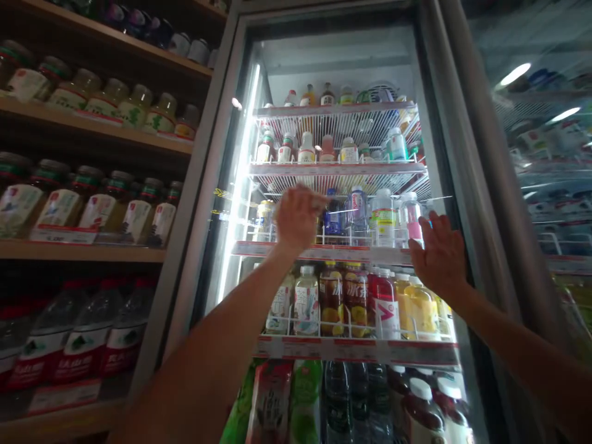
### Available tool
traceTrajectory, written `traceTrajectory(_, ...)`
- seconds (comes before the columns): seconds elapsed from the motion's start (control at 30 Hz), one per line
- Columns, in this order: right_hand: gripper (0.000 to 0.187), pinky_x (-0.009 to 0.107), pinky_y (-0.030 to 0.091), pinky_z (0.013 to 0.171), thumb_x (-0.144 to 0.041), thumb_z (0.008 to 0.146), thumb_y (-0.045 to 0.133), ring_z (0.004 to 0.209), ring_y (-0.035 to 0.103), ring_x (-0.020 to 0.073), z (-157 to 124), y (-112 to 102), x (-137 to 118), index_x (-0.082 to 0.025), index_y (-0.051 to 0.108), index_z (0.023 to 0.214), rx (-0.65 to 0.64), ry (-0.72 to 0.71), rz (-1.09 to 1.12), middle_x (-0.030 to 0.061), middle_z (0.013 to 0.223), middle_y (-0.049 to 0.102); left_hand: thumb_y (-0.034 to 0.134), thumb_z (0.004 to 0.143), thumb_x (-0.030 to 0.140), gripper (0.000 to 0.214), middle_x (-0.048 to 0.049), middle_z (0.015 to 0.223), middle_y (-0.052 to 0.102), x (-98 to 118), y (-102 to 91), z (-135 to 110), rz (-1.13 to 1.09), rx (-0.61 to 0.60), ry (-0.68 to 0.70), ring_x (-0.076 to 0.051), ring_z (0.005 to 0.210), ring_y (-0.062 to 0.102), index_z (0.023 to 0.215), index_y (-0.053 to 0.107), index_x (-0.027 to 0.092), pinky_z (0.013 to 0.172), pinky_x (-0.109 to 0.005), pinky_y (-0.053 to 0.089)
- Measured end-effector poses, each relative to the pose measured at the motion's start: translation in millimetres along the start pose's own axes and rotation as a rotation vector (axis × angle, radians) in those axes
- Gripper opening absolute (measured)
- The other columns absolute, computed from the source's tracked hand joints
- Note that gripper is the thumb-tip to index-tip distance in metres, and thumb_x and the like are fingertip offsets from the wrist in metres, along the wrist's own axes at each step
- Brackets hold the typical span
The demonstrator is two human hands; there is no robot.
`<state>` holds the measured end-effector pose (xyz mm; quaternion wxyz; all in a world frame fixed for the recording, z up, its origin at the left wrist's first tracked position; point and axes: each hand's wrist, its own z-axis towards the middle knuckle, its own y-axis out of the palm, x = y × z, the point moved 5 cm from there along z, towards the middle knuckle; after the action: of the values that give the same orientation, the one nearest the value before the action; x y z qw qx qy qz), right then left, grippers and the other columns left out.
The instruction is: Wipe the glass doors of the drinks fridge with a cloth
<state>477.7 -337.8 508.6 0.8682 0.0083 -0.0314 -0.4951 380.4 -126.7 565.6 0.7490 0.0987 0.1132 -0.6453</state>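
Observation:
My left hand (296,217) reaches up to the third wire shelf (324,251) of a lit drinks fridge (240,123). Its fingers are curled closed at the row of bottles; what they grip is hidden behind the hand. A blue-labelled bottle (332,216) and a clear bottle (357,208) stand just right of it. My right hand (439,253) is open with fingers spread and upright, at the right end of the same shelf, in front of a pink-labelled bottle (411,219). I cannot tell whether it rests on glass or on the frame.
Other fridge shelves hold several bottles: small ones above, tea and juice bottles (342,299) below, dark bottles (342,401) at the bottom. Wooden shelves (92,253) at left carry jars and large water bottles (78,345). A reflective glass door (546,185) stands at right.

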Motion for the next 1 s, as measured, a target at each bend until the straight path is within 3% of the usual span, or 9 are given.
traceTrajectory(0.07, 0.056, 0.055, 0.028, 0.103, -0.040, 0.090, 0.029, 0.135, 0.025, 0.0326, -2, 1, -4, -0.008, 0.036, 0.136, -0.021, 0.013, -0.016, 0.0174, 0.146, 0.030, 0.035, 0.088, 0.028, 0.047, -0.0181, 0.140, 0.039, -55, -18.9, -9, 0.052, 0.101, -0.336, -0.030, 0.134, 0.028, 0.128, 0.044, 0.006, 0.112, -0.050, 0.020)
traceTrajectory(0.13, 0.058, 0.057, 0.027, 0.103, -0.041, 0.089, 0.032, 0.135, 0.023, 0.0334, -4, 0, -6, -0.009, 0.033, 0.138, -0.022, 0.030, -0.032, 0.0173, 0.147, 0.028, 0.036, 0.088, 0.030, 0.049, -0.0180, 0.142, 0.036, -68, -25.3, -17, 0.066, 0.144, -0.456, -0.032, 0.136, 0.024, 0.131, 0.040, 0.007, 0.111, -0.054, 0.017)
traceTrajectory(0.33, 0.056, 0.057, 0.028, 0.102, -0.039, 0.090, 0.030, 0.134, 0.027, 0.0347, -5, -3, -7, -0.010, 0.035, 0.138, -0.013, -0.005, -0.005, 0.0184, 0.144, 0.032, 0.038, 0.089, 0.036, 0.045, -0.0067, 0.146, 0.033, 30, 3.8, -22, -0.032, -0.080, 0.160, -0.025, 0.137, 0.022, 0.130, 0.043, 0.019, 0.113, -0.043, 0.020)
traceTrajectory(0.53, 0.056, 0.058, 0.027, 0.103, -0.040, 0.090, 0.033, 0.134, 0.026, 0.0333, -5, 0, -17, -0.011, 0.034, 0.137, 0.011, -0.054, -0.006, 0.0165, 0.146, 0.030, 0.037, 0.088, 0.031, 0.049, -0.0163, 0.145, 0.031, -37, -20.1, -30, 0.060, 0.006, -0.379, -0.032, 0.137, 0.021, 0.132, 0.040, 0.009, 0.112, -0.051, 0.019)
traceTrajectory(0.67, 0.055, 0.056, 0.026, 0.105, -0.036, 0.090, 0.034, 0.134, 0.027, 0.0316, -11, 1, -34, -0.011, 0.032, 0.138, 0.009, -0.120, 0.032, 0.0166, 0.145, 0.032, 0.036, 0.089, 0.036, 0.044, -0.0066, 0.147, 0.031, 45, -1.1, -46, -0.031, -0.056, 0.144, -0.027, 0.137, 0.024, 0.130, 0.043, 0.020, 0.113, -0.046, 0.021)
traceTrajectory(0.73, 0.053, 0.056, 0.027, 0.104, -0.035, 0.090, 0.034, 0.133, 0.029, 0.0320, -16, -5, -29, -0.011, 0.034, 0.137, 0.030, -0.113, 0.040, 0.0171, 0.143, 0.035, 0.036, 0.090, 0.037, 0.043, -0.0029, 0.147, 0.033, 56, 2.8, -54, -0.052, -0.063, 0.286, -0.024, 0.137, 0.024, 0.130, 0.043, 0.024, 0.113, -0.043, 0.023)
traceTrajectory(0.8, 0.052, 0.057, 0.028, 0.103, -0.036, 0.091, 0.034, 0.132, 0.030, 0.0330, -22, -15, -16, -0.012, 0.035, 0.137, 0.055, -0.088, 0.033, 0.0177, 0.142, 0.036, 0.037, 0.089, 0.035, 0.042, -0.0053, 0.144, 0.036, 20, -3.5, -55, -0.019, -0.032, 0.154, -0.024, 0.136, 0.025, 0.129, 0.043, 0.022, 0.111, -0.044, 0.025)
traceTrajectory(0.9, 0.052, 0.054, 0.028, 0.105, -0.037, 0.091, 0.034, 0.133, 0.029, 0.0323, -32, -28, -4, -0.014, 0.034, 0.138, 0.085, -0.126, 0.045, 0.0172, 0.142, 0.036, 0.037, 0.088, 0.033, 0.043, -0.0129, 0.138, 0.043, -65, -26.9, -59, 0.093, 0.150, -0.352, -0.029, 0.134, 0.029, 0.127, 0.045, 0.017, 0.108, -0.052, 0.027)
traceTrajectory(1.0, 0.051, 0.052, 0.028, 0.105, -0.035, 0.091, 0.034, 0.134, 0.029, 0.0302, -40, -29, -19, -0.016, 0.032, 0.138, 0.089, -0.197, 0.087, 0.0167, 0.142, 0.036, 0.033, 0.089, 0.034, 0.045, -0.0150, 0.141, 0.039, -71, -31.1, -67, 0.131, 0.195, -0.380, -0.031, 0.136, 0.025, 0.129, 0.041, 0.015, 0.107, -0.056, 0.026)
